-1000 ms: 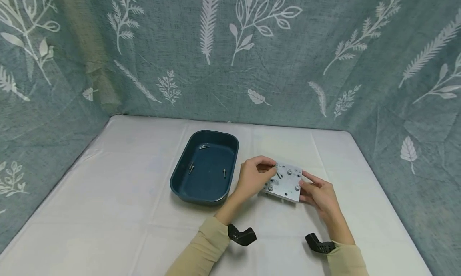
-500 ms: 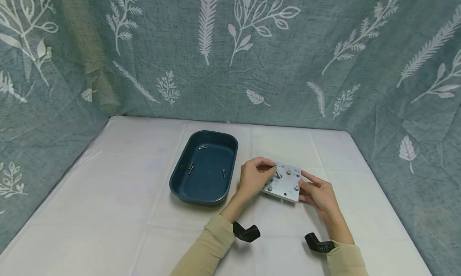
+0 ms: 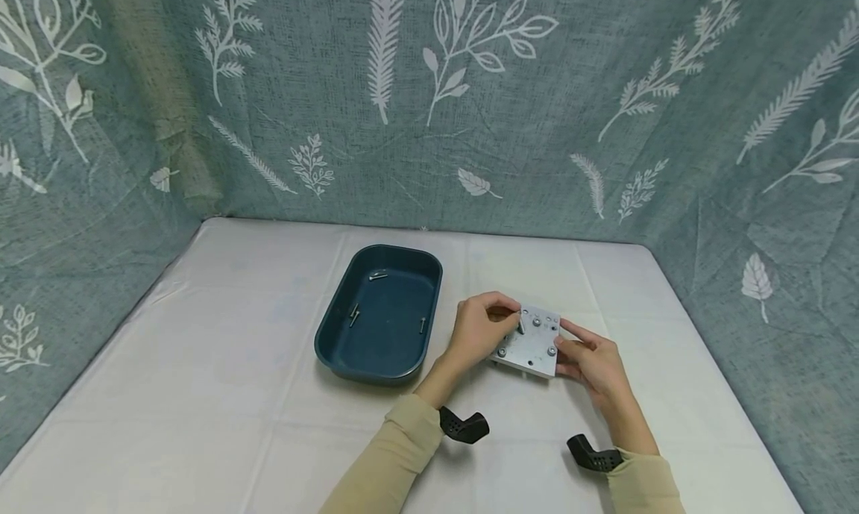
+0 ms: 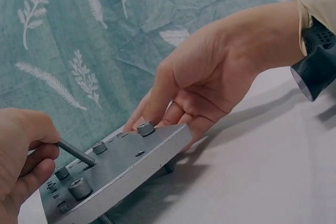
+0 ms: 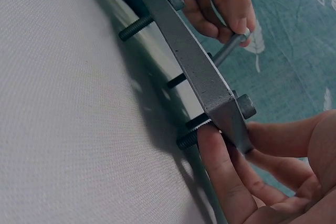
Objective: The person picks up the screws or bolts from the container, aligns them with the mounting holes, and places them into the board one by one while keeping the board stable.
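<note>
A square metal plate [image 3: 530,350] is held up at a tilt just above the table. My right hand [image 3: 593,361] grips its right edge, thumb on the upper face and fingers beneath. Between the thumb and fingers of my left hand [image 3: 476,331] is a socket-head bolt [image 4: 76,153], pinched by its head end and leaning. Its threaded tip meets the plate's upper face at a hole; whether it has entered cannot be seen. Several other bolts [image 4: 80,188] sit in the plate, their threaded ends [image 5: 135,28] sticking out underneath.
A dark blue tray [image 3: 385,342] stands left of the plate, with several loose bolts [image 3: 354,316] inside. White cloth [image 3: 201,365] covers the table. A patterned green curtain [image 3: 416,163] hangs behind and at both sides.
My left hand has shifted slightly right, and the pinched bolt stands steeper against the plate. A loose bolt at the tray's right side has rolled a little right. My right hand keeps its grip.
</note>
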`<state>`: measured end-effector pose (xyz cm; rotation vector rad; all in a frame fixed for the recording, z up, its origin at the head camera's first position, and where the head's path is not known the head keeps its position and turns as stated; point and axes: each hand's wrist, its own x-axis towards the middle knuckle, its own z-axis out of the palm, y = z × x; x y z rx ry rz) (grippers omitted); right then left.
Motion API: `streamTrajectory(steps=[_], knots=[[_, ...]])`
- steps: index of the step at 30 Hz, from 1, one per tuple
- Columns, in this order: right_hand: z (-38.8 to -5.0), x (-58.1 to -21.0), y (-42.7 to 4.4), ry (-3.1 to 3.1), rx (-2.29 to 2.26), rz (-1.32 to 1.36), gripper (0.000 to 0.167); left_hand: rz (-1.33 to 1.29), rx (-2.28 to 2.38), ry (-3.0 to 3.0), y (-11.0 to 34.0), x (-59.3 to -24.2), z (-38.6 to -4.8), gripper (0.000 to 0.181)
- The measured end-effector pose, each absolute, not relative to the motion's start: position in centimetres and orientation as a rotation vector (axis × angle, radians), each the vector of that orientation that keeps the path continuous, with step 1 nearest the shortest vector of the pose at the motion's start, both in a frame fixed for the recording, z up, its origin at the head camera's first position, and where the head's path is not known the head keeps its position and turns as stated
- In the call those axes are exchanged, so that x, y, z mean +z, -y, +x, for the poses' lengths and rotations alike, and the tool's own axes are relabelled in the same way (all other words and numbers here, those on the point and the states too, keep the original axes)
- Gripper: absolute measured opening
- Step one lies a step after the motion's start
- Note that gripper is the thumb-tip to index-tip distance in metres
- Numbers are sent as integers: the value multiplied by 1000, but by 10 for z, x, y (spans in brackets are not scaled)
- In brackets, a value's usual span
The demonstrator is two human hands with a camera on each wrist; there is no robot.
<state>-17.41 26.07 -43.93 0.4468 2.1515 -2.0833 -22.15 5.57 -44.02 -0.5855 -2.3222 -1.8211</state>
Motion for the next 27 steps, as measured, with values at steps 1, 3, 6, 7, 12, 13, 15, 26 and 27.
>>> streamTrajectory(steps=[1,3,6,7,12,13,15,26,27], knots=[[-174,-439,-261,-2154,-2081,447,51,-594,-1821,2324,-56,-440,-222,11],[-174,-440,-261,-2155,-2082,443,51,-616,-1824,2323,-56,-440,-222,11],[-174,-441,-261,-2146,-2092,434,51,-644,-1829,2321,-57,-441,-223,12],[-174,-441,-261,-2144,-2096,431,51,-653,-1827,2321,-57,-441,-223,12],[-174,-443,-262,-2144,-2102,423,52,-709,-1811,2322,-57,-444,-226,12],[-174,-443,-262,-2146,-2099,423,52,-719,-1809,2323,-57,-444,-226,13],[-174,-443,-261,-2150,-2095,426,52,-732,-1807,2325,-56,-444,-226,14],[-175,-444,-261,-2175,-2076,430,52,-693,-1776,2342,-55,-447,-223,15],[-175,-444,-261,-2176,-2076,427,52,-704,-1766,2352,-56,-447,-223,15]])
